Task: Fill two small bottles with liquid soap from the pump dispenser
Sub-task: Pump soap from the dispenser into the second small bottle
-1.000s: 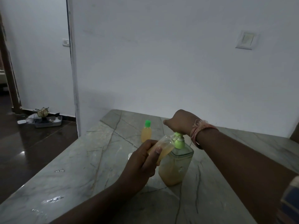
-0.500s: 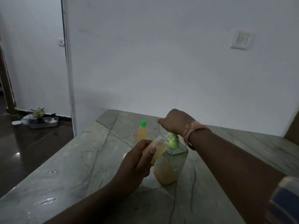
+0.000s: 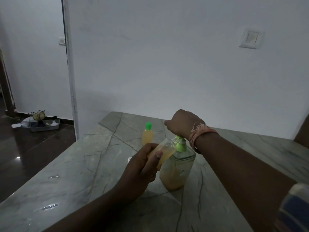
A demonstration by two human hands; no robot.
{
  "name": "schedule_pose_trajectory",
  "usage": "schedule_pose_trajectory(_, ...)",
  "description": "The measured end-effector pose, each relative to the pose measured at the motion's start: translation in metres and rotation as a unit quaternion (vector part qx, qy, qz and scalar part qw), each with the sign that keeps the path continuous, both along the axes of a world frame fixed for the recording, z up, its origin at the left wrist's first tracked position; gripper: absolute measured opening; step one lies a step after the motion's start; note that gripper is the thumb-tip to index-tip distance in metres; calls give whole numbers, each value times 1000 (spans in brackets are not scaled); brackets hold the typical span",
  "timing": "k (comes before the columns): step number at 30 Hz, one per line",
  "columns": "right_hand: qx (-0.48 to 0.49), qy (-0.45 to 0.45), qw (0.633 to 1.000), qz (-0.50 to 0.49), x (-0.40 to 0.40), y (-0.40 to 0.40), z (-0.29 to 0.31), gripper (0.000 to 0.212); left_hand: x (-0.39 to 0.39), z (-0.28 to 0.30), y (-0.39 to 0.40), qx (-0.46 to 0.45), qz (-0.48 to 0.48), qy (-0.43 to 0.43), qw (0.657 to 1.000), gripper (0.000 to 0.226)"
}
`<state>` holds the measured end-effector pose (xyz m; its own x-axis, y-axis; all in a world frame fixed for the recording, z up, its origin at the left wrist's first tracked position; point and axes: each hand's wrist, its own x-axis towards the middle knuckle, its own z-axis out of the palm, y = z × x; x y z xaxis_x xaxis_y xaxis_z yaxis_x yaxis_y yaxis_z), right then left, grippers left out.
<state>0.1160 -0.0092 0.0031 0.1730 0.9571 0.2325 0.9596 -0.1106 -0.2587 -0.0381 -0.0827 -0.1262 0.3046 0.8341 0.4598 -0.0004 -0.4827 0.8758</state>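
A clear square pump dispenser [image 3: 177, 171] with a green pump head [image 3: 180, 146] stands on the marble table, about half full of amber soap. My right hand [image 3: 183, 122] sits on top of the pump head, fingers curled over it. My left hand [image 3: 142, 166] grips a small clear bottle [image 3: 167, 149], uncapped and tilted, its mouth up against the pump spout. That bottle holds amber liquid. A second small bottle [image 3: 147, 135] with a green cap stands upright behind, filled with the same liquid.
The grey veined marble table [image 3: 83, 173] runs to the white wall behind, with wet spots near its left edge. A small white object [image 3: 129, 159] peeks out just left of my left hand. A tray of items [image 3: 45, 124] lies on the dark floor at left.
Both hands stay where they were on the pump head and the small bottle. Only the view has shifted slightly.
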Motion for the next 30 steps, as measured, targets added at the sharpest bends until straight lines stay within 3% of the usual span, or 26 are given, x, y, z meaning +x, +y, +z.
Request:
schedule_pose_trajectory(4, 1, 50, 999, -7, 3, -2, -9, 33, 0, -2, 2, -3, 0, 5, 1000, 30)
schedule_pose_trajectory(12, -11, 9, 1000, 19, 2, -1, 1, 38, -1, -1, -1, -4, -9, -4, 1000, 35)
schedule_pose_trajectory(16, 2, 65, 998, 8, 5, 2, -8, 36, 0, -2, 3, 0, 4, 14, 1000, 26)
schedule_pose_trajectory(21, -9, 60, 998, 6, 5, 2, -10, 36, -1, -5, 3, -5, 13, 18, 1000, 18)
schedule_pose_trajectory(30, 7, 64, 998, 13, 6, 4, -9, 38, 0, -4, 4, -8, -3, 1, 1000, 36)
